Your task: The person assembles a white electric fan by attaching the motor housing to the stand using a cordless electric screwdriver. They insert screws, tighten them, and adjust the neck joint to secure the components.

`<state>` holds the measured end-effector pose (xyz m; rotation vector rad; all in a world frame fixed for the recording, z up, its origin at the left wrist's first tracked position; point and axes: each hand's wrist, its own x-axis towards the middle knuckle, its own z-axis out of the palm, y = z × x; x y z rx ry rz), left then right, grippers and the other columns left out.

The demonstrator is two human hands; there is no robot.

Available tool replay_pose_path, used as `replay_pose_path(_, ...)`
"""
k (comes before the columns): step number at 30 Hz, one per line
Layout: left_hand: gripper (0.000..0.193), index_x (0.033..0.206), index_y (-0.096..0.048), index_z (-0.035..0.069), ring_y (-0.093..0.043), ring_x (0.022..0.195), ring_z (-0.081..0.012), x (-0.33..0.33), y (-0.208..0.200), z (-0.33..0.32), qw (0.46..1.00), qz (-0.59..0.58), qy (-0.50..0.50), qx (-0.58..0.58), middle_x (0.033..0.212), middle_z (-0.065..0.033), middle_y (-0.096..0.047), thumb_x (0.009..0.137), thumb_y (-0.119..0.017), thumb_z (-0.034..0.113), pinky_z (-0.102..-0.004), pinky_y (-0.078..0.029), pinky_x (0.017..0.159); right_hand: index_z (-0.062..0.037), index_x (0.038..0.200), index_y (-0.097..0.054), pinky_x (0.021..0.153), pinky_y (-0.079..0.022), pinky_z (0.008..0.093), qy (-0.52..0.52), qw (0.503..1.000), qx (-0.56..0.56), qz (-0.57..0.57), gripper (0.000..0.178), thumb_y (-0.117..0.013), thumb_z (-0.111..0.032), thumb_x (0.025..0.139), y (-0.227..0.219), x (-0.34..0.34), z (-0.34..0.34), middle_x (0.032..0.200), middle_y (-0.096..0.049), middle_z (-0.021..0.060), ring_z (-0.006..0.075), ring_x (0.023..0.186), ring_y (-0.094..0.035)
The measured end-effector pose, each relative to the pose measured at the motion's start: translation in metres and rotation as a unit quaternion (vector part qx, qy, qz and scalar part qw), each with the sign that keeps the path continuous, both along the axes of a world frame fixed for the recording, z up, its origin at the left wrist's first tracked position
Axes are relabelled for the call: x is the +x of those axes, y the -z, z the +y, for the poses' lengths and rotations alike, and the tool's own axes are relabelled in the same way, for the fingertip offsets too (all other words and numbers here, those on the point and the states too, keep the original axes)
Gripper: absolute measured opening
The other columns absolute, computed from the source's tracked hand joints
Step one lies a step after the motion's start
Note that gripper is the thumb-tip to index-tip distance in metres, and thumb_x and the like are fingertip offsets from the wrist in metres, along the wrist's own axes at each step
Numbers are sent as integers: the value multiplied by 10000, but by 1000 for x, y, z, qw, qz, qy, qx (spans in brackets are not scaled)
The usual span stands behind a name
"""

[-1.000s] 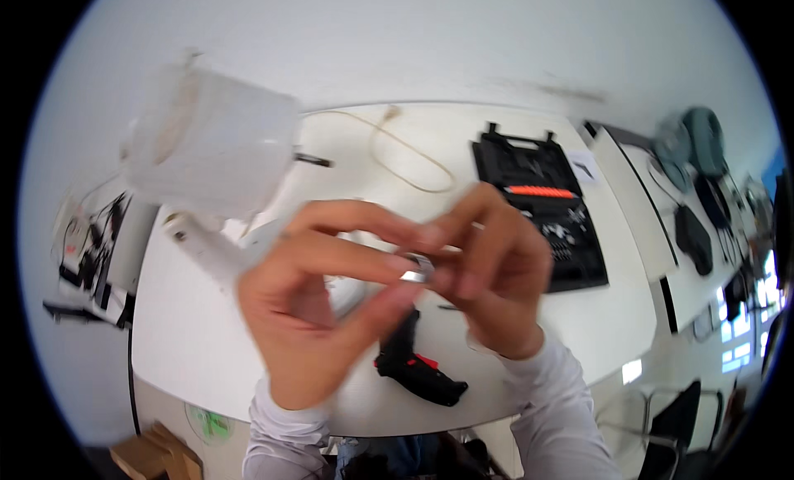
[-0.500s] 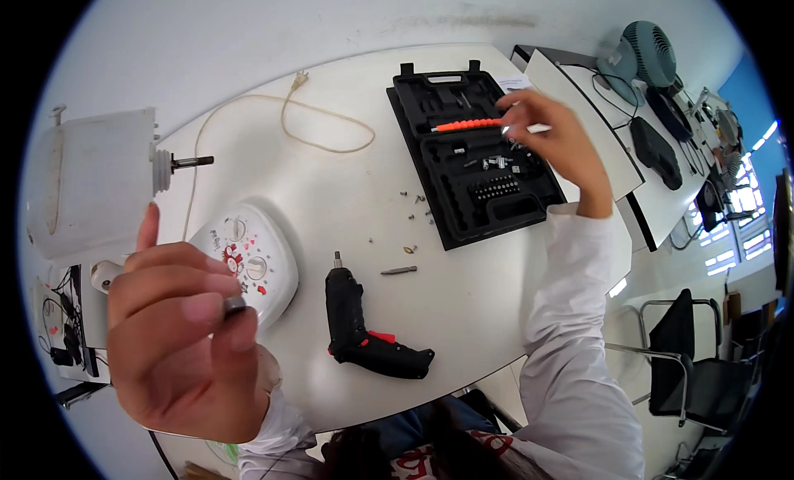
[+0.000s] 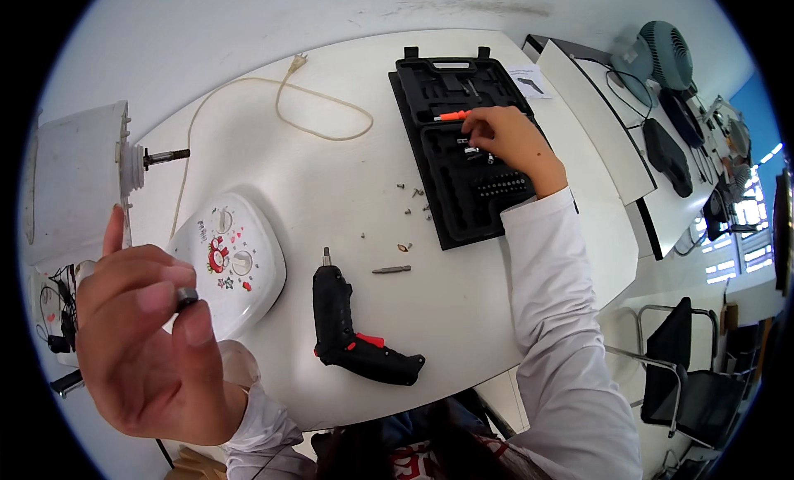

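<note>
My left hand (image 3: 149, 348), raised at the left, pinches a small dark metal piece (image 3: 186, 298) like a nut between thumb and fingertip; the index finger points up. Over the black tool case (image 3: 463, 203), my right hand (image 3: 506, 141) curls its thumb and fingers down at the small silver sockets (image 3: 473, 151). Whether the fingertips hold one is hidden. An orange flexible shaft (image 3: 453, 115) lies in the case beside that hand, partly covered by it. On the table is a black power screwdriver (image 3: 335, 310) with a bit in its tip.
Left stands a white plastic housing (image 3: 78, 170) with a protruding metal shaft (image 3: 168, 157). A white control panel (image 3: 263, 269) with knobs lies before it. Loose screws (image 3: 408, 211), a long bit (image 3: 392, 270) and a pale power cord (image 3: 331, 136) are on the table. A fan (image 3: 664, 54) stands far right.
My right hand has moved left and lowered over the sockets, now covering much of the orange shaft. My left hand has shifted slightly left, still pinching the dark piece. The whole view has shifted a little.
</note>
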<state>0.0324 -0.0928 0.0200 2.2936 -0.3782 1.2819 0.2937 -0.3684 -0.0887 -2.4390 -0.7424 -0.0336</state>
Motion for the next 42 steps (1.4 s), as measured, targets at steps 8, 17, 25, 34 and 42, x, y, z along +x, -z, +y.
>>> replay_pose_path(8,247,986,-587,44,-575,769,-203,-1,0,1,999,-16,18,-21,838,-131,-608,753,-559,-32,-604,-340,978,-42,794,-663,656,-470,298,15,999,-5,-36,84,-672,-80,719,-9,7,-29,757,-648,73,200,735,-621)
replay_pose_path(17,286,999,-592,55,-581,765,-229,-6,-7,1,999,23,18,45,786,-128,-605,724,-596,-25,-623,-326,975,-34,779,-660,610,-456,281,148,963,-166,154,152,-738,-128,687,-18,1,-39,675,-635,71,152,642,-601)
replay_pose_path(25,239,870,-532,40,-586,730,-223,4,-6,-16,999,19,51,7,727,-110,-611,675,-625,-61,-634,-311,979,-22,912,-625,641,-473,250,-64,987,101,105,172,-663,-35,745,-46,-12,-29,808,-656,65,108,731,-609)
replay_pose_path(34,268,837,-613,61,-615,836,-248,17,3,-21,998,5,60,-24,746,-47,-673,617,-721,-46,-575,-300,996,-9,1034,-582,633,-521,250,-279,751,487,349,250,-594,17,785,-59,-93,72,944,-646,114,162,724,-647)
replay_pose_path(42,297,810,-651,105,-599,941,-265,24,9,-24,987,32,133,-89,894,-56,-674,568,-812,45,-533,-345,963,-2,1052,-571,641,-535,255,-331,689,488,422,256,-644,-104,829,-55,-133,92,957,-653,122,153,747,-650)
